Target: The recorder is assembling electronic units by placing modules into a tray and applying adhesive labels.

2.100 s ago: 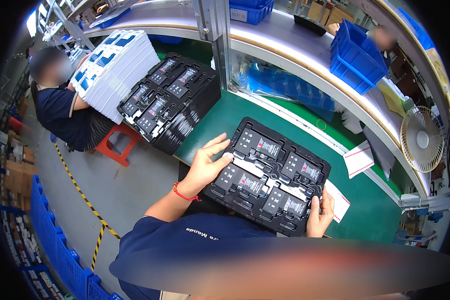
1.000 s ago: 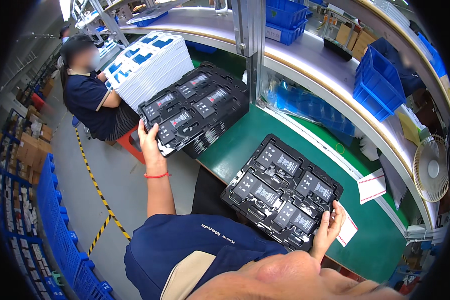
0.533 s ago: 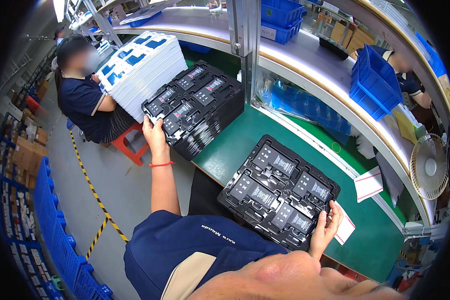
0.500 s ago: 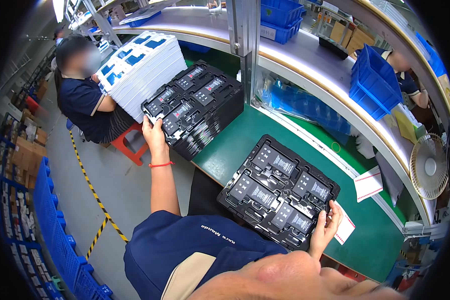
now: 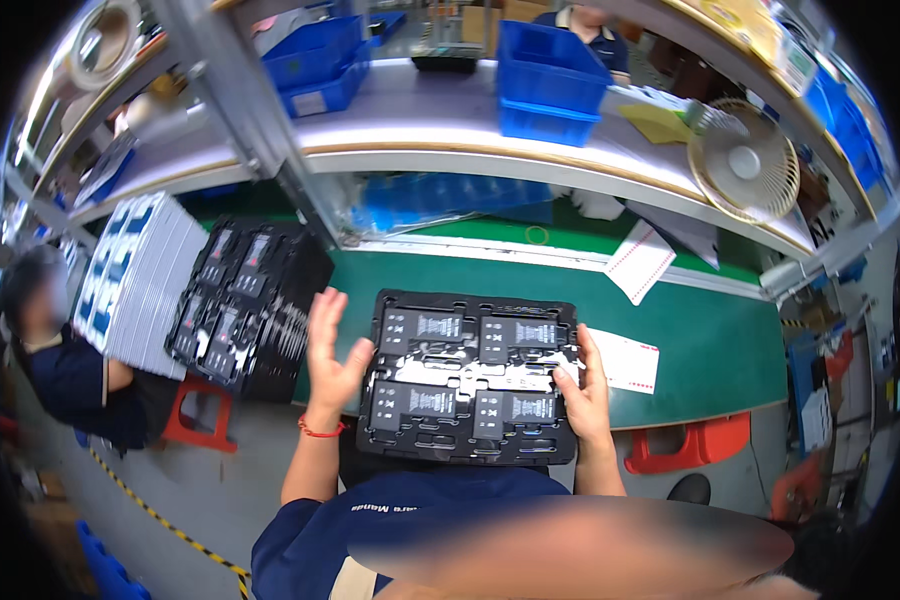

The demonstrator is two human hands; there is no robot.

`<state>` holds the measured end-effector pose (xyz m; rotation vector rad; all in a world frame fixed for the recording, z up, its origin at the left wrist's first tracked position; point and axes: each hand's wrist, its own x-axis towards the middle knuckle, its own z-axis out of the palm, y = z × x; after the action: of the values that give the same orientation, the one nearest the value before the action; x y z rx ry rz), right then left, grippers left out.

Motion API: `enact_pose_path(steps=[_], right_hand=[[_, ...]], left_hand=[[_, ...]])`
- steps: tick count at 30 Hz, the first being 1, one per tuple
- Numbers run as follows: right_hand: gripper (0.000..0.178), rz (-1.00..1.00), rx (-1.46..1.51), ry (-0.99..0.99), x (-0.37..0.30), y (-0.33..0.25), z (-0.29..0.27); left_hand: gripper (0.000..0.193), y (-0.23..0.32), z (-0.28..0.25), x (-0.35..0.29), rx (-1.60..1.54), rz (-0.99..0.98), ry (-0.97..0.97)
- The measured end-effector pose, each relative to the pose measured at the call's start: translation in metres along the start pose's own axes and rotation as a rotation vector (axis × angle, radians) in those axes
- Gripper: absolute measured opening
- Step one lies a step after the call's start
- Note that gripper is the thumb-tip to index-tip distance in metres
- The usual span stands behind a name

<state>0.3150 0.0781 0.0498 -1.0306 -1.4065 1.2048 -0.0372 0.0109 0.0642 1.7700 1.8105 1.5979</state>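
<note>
Head view: grips rectangular black plastic tray (image 5: pixel 465 452), already loaded with four flat black packs (image 5: pixel 428 402), in right hand (image 5: pixel 587 400); holds left hand (image 5: pixel 334 372) empty.

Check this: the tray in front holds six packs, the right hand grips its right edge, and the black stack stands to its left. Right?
No: the head view shows four packs in the tray, not six. The right hand grips its right edge, and the black stack stands to its left.
</note>
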Motion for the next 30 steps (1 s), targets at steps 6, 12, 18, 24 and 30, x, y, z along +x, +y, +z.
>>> enact_pose_path(steps=[6,12,18,24,30], right_hand=[[0.040,-0.244,-0.666,0.352,0.004,0.006,-0.044],[0.024,-0.186,-1.243,0.455,0.031,0.035,-0.126],[0.031,-0.177,-1.257,0.210,0.047,0.045,-0.106],[0.033,-0.078,-1.246,0.068,0.059,0.036,-0.106],[0.026,-0.107,-1.267,-0.020,0.069,0.032,-0.108]], left_hand=[[0.054,-0.002,0.026,-0.003,-0.433,-0.238,-0.262],[0.045,-0.005,0.031,-0.001,-0.602,-0.323,-0.206],[0.043,-0.007,0.028,-0.006,-0.618,-0.357,-0.187],[0.041,-0.011,0.027,-0.009,-0.636,-0.348,-0.175],[0.040,-0.012,0.028,-0.009,-0.649,-0.340,-0.169]])
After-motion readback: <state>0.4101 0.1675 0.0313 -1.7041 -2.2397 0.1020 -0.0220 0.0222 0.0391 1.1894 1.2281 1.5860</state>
